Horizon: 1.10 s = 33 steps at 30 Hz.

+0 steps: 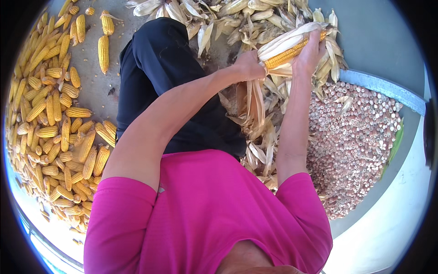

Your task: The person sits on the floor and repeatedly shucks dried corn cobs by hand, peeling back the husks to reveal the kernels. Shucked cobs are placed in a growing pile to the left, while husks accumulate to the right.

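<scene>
An ear of corn (284,55) is held slanted in front of me, its far end up and to the right. Yellow kernels are bare along its near side, while pale dry husk (285,41) still covers the upper side. My left hand (250,65) is closed around the lower left end. Long strips of husk (256,102) hang down below that hand. My right hand (309,54) grips the ear near its upper right end, with the fingers partly hidden behind it.
Loose dry husks (270,20) lie ahead and between my arms. Husked yellow ears (51,109) form a large pile at left, with a few separate ears (103,54) on the concrete floor (94,85). Corn cobs (356,147) are heaped at right beside a bluish board (383,87).
</scene>
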Available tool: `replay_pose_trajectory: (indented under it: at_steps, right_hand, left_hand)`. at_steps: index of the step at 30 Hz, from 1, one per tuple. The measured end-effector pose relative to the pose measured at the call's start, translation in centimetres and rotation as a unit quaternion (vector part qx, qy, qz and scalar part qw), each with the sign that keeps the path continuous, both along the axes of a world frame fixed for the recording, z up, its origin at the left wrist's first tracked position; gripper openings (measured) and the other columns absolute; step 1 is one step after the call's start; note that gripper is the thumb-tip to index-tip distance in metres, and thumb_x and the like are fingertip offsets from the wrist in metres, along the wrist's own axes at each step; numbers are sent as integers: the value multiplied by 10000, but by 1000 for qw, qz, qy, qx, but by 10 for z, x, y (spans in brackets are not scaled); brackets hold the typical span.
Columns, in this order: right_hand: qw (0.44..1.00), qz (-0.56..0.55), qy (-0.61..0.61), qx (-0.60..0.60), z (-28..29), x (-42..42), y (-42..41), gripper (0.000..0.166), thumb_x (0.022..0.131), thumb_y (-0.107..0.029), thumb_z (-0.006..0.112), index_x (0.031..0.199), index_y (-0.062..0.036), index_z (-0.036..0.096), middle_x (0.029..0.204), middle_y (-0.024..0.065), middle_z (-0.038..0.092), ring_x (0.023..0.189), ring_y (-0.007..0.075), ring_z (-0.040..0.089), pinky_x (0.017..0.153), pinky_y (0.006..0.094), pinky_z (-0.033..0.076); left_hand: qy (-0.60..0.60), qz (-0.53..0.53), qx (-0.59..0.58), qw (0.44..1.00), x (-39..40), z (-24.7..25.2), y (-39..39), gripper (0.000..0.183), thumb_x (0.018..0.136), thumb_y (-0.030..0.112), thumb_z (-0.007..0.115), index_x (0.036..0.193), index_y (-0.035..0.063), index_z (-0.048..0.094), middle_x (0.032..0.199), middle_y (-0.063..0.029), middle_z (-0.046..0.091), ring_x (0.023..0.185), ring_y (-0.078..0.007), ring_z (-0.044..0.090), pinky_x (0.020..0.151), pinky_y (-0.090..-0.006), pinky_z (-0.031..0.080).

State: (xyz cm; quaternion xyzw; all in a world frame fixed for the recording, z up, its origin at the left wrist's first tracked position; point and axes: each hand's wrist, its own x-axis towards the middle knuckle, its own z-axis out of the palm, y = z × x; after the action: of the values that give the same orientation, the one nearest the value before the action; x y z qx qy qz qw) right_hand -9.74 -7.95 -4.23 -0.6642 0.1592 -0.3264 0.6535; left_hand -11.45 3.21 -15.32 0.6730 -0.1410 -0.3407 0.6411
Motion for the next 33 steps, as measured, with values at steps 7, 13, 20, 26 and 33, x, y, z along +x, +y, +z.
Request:
replay_pose_trajectory:
  at_steps: [7, 13, 20, 26, 33]
  right_hand:
    - [992, -82, -27, 89, -25, -5, -7, 469, 897, -385, 449, 1120, 28, 436, 1052, 127, 523, 995, 236, 529, 842, 365, 469]
    - [989, -86, 120, -17, -54, -19, 21, 289, 907, -172, 366, 819, 45, 534, 754, 105, 560, 766, 162, 550, 699, 295, 439]
    - [923, 144, 324, -147, -95, -66, -12, 267, 871, -81, 430, 1085, 33, 542, 946, 120, 602, 831, 159, 554, 763, 270, 424]
    - [954, 170, 186, 161, -27, -50, -17, 434, 732, 10, 587, 1156, -15, 501, 1030, 65, 583, 927, 166, 561, 841, 280, 430]
    - [954, 181, 222, 85, -40, -62, 17, 497, 687, -22, 678, 1129, 12, 454, 975, 93, 575, 830, 152, 575, 734, 244, 463]
  left_hand:
    - [65, -21, -41, 997, 0, 24, 19, 222, 563, 61, 639, 769, -11, 598, 634, -38, 569, 539, -114, 514, 504, -261, 428]
    - [250, 6, -167, 954, 1, 32, 23, 154, 589, 0, 602, 741, -23, 588, 649, -71, 584, 488, -140, 545, 464, -266, 450]
    - [214, -34, -113, 970, 6, 25, 26, 279, 582, 15, 613, 855, -19, 564, 712, -73, 592, 598, -140, 568, 551, -271, 463]
    - [-21, 13, -23, 999, 4, -1, 7, 520, 571, 72, 637, 1059, -16, 483, 897, -105, 585, 802, -177, 548, 748, -281, 438]
    - [-68, -92, 80, 990, -2, 29, 24, 781, 581, 347, 744, 1153, -74, 419, 1038, -203, 563, 965, -268, 560, 858, -321, 416]
